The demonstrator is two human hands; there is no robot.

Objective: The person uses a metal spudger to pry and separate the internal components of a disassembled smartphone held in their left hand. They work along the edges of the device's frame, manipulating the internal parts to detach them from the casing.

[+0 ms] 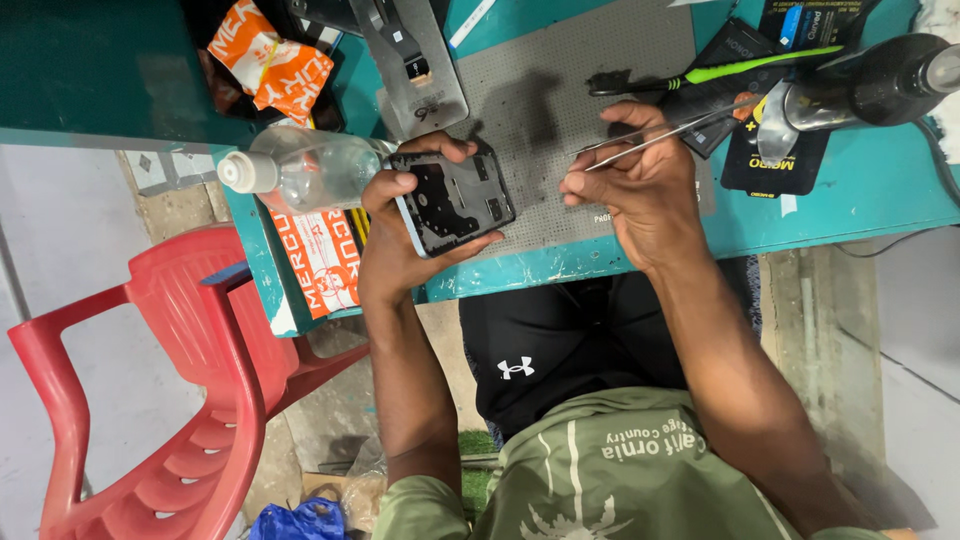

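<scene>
Your left hand (400, 235) gripped the opened black phone chassis (455, 200), tilted, above the teal surface (850, 190) edge. Your right hand (640, 185) pinched thin metal tweezers (665, 132) over the grey perforated mat (560, 90), bare between both hands.

Left hand (400, 235): forearm raised, fingers curled around the opened phone (455, 200), thumb along its near edge. Right hand (635, 185): right of the phone, fingers pinched together on tweezers (660, 130).
</scene>
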